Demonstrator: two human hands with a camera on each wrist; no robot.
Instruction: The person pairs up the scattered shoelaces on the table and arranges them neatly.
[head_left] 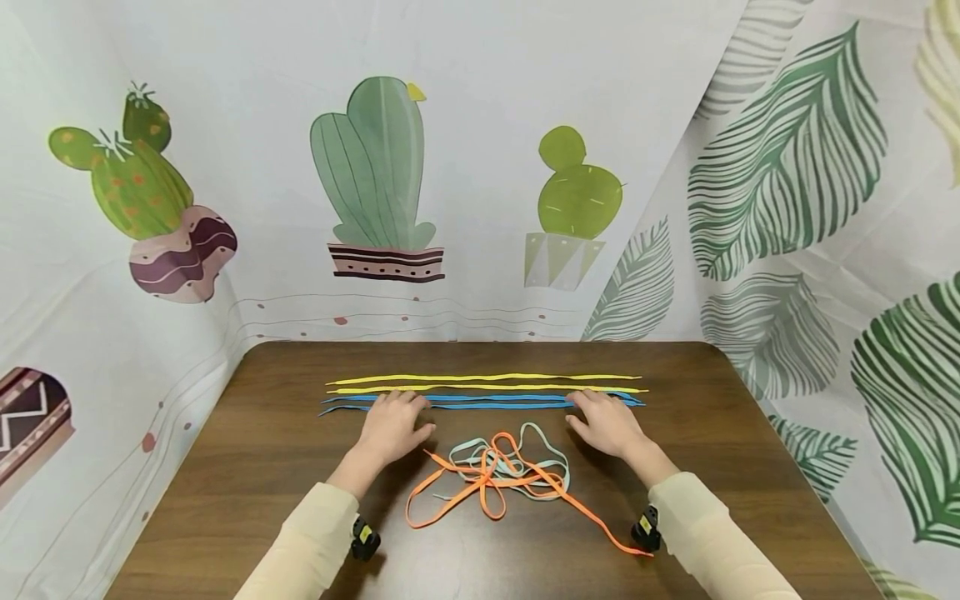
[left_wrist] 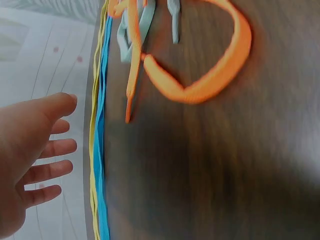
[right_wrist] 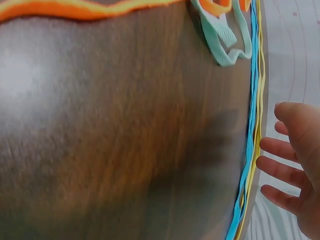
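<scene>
Two yellow shoelaces (head_left: 487, 377) lie straight and side by side across the far part of the table. Just nearer lie two blue shoelaces (head_left: 495, 407), also stretched out straight. My left hand (head_left: 392, 425) is over the left part of the blue laces, fingers loosely spread and nothing held. Over their right part is my right hand (head_left: 609, 423), relaxed and holding nothing. Whether the fingertips touch the laces, I cannot tell. Between the forearms, an orange shoelace (left_wrist: 242, 45) and a pale mint shoelace (right_wrist: 227, 59) lie in a loose, looped tangle.
The brown wooden table (head_left: 247, 467) has rounded far corners. Behind it hangs a white cloth (head_left: 480, 192) printed with cacti and leaves. Black wrist cameras (head_left: 365, 537) sit at both cuffs. One orange end trails toward the right cuff.
</scene>
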